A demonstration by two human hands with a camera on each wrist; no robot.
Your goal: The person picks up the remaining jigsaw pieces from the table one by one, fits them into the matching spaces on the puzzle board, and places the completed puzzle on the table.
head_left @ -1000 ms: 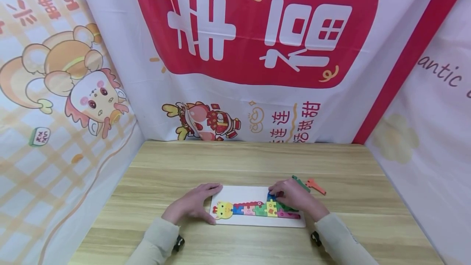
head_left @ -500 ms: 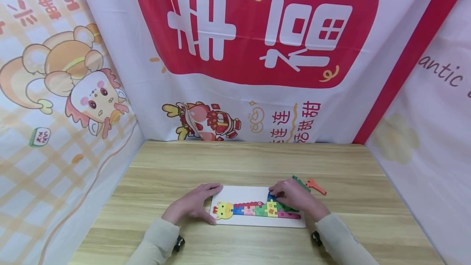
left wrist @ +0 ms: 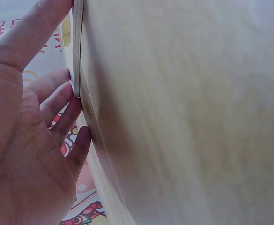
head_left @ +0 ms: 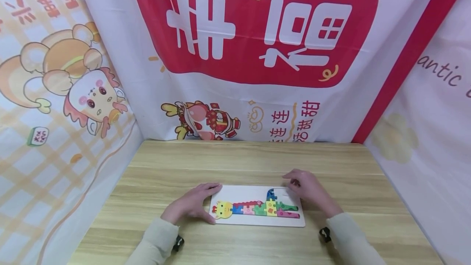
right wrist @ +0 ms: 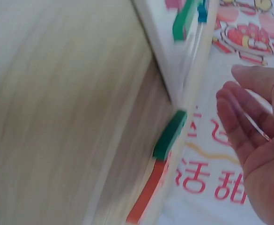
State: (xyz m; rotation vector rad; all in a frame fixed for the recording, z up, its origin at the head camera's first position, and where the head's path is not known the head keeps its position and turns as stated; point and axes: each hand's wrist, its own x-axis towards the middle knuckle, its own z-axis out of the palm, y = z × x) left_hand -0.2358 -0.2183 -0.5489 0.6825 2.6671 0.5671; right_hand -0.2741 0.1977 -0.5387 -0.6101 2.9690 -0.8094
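A white puzzle board [head_left: 243, 193] lies on the table, bearing a giraffe jigsaw [head_left: 270, 207] in several colours with a yellow head [head_left: 223, 209] at its left end. My left hand [head_left: 191, 204] holds the board's left end, thumb at the near corner and fingers at the far one; the left wrist view shows the fingers against the board's edge. My right hand [head_left: 303, 185] hovers over the board's far right corner, near the blue piece [head_left: 271, 194]. Its fingers are loosely bent with nothing visible in them. Beyond that corner lie a loose green piece [right wrist: 170, 135] and an orange-red piece [right wrist: 148, 192].
The wooden table [head_left: 220, 160] ends at a printed cloth backdrop [head_left: 239, 93], with more printed cloth at the left and right sides. In the head view, my right hand mostly hides the loose pieces.
My right hand has left the blue piece and moved right and toward the far edge. The blue piece and a green leg piece now show; the loose pieces are covered in the head view.
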